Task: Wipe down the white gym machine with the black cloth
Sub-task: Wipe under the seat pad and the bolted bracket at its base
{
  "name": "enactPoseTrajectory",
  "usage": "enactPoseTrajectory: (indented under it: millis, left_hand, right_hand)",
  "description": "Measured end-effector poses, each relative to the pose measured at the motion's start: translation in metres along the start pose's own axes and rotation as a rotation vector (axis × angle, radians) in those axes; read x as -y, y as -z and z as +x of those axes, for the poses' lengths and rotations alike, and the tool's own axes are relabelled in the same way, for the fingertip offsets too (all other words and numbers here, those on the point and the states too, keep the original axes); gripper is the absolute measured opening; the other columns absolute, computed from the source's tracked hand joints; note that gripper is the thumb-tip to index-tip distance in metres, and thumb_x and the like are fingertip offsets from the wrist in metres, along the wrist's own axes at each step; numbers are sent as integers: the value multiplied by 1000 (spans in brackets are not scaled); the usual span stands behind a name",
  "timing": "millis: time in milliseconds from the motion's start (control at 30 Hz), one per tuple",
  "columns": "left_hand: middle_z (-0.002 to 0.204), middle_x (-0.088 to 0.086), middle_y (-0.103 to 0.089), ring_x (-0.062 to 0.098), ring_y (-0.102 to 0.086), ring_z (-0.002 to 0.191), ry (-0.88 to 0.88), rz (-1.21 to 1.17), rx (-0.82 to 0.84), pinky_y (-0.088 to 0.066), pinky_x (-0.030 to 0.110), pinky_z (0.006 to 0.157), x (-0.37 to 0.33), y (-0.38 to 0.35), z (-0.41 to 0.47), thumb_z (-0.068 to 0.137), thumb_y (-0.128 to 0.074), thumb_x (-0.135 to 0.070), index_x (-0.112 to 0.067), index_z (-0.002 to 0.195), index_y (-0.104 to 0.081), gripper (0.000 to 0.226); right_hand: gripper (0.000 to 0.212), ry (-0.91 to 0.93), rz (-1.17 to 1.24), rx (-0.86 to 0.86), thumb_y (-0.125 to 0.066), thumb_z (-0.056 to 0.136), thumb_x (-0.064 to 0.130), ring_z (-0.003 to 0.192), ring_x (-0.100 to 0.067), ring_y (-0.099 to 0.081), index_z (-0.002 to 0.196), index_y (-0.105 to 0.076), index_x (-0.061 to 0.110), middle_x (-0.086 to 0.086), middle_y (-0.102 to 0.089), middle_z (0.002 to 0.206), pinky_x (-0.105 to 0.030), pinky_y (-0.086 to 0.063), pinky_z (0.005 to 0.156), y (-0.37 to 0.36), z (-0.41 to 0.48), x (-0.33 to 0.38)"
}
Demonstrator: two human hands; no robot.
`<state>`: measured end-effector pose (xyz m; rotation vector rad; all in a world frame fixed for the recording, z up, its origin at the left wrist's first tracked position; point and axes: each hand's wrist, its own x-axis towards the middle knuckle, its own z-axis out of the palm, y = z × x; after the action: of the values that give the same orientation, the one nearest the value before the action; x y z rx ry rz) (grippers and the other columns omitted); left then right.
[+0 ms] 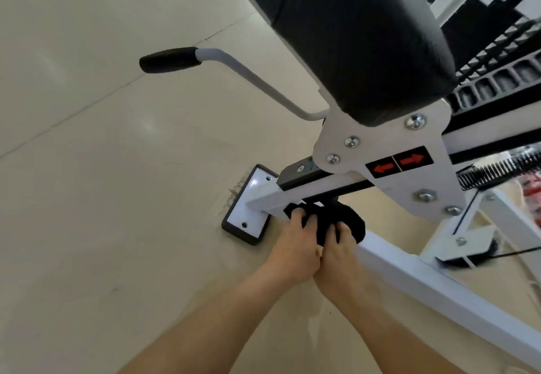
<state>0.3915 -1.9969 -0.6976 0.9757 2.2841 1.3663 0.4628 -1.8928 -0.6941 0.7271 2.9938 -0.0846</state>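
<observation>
The white gym machine point(409, 268) fills the right side, with a low white frame bar running from its floor foot plate point(248, 215) toward the lower right. A bunched black cloth point(336, 221) lies on that bar just below the seat bracket. My left hand point(292, 244) grips the cloth's left end, fingers curled into it. My right hand point(339, 259) grips the cloth's middle from below, touching the left hand. Both forearms reach up from the bottom of the view.
A black padded seat point(351, 37) overhangs the hands. A white lever with a black grip point(169, 59) sticks out left. A spring point(497, 168) and black weight stack point(497, 75) sit at right. Beige floor point(102, 198) spreads to the left.
</observation>
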Motion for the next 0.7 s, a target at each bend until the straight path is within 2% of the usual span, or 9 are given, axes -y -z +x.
enactPoseTrajectory:
  millis: [167, 300, 367, 433, 467, 533, 567, 633, 700]
  left_hand:
    - [118, 14, -46, 29, -51, 90, -95, 318, -74, -52, 41, 68, 23, 8, 6, 85, -58, -12, -5, 114, -54, 30]
    - [81, 11, -58, 27, -58, 70, -3, 606, -53, -52, 32, 58, 67, 44, -1, 59, -79, -23, -8, 71, -62, 26]
    - [85, 12, -61, 30, -60, 77, 99, 734, -119, -48, 35, 63, 91, 64, 1, 53, -81, -23, -11, 67, -61, 27]
    - [105, 13, -62, 32, -59, 96, 151, 771, -123, -47, 39, 74, 97, 74, 2, 68, -70, -28, -11, 82, -64, 23]
    - [121, 14, -57, 33, -54, 112, 150, 764, -70, -44, 41, 85, 99, 71, 4, 78, -60, -31, -10, 101, -63, 31]
    - [146, 14, -39, 31, -39, 134, 166, 786, 34, -35, 42, 104, 106, 61, 4, 89, -51, -35, -9, 137, -42, 55]
    - [146, 13, -40, 30, -40, 135, 161, 779, 51, -35, 41, 105, 108, 57, 3, 89, -54, -32, -9, 141, -39, 59]
    - [121, 11, -61, 30, -60, 112, 75, 744, 42, -49, 37, 88, 110, 56, -1, 75, -69, -22, -10, 119, -60, 46]
    - [83, 4, -65, 24, -65, 77, -26, 738, 39, -50, 29, 63, 113, 55, -9, 58, -79, -18, -15, 82, -67, 27]
  right_hand:
    - [39, 133, 54, 46, -47, 79, 10, 98, -33, -52, 116, -56, 2, -12, -55, 107, -43, -51, 80, 8, 6, 22]
    - [56, 257, 50, 233, -51, 87, 15, 119, -22, -47, 141, -40, 21, 1, -43, 134, -33, -45, 91, -2, 0, 49]
    - [60, 281, 39, 256, -50, 88, 20, 121, -24, -47, 146, -37, 24, 1, -47, 136, -37, -45, 95, -11, 10, 67]
    - [54, 223, 49, 275, -49, 88, 24, 118, -27, -48, 142, -41, 22, -3, -52, 130, -45, -46, 95, -13, 21, 85]
    - [53, 185, 72, 302, -49, 89, 24, 118, -28, -48, 141, -41, 20, -5, -52, 130, -47, -46, 95, -14, 26, 91]
    - [59, 138, 131, 372, -50, 92, 22, 123, -31, -46, 148, -33, 16, -9, -44, 139, -45, -43, 101, -18, 31, 98]
    - [62, 120, 152, 407, -51, 93, 21, 126, -32, -45, 151, -29, 15, -11, -39, 143, -43, -41, 105, -19, 32, 99]
    - [64, 86, 184, 445, -53, 93, 19, 128, -32, -44, 151, -27, 13, -13, -34, 146, -39, -39, 107, -21, 39, 99]
    - [60, 52, 174, 461, -54, 90, 17, 126, -32, -46, 147, -34, 14, -13, -37, 142, -38, -39, 106, -20, 48, 100]
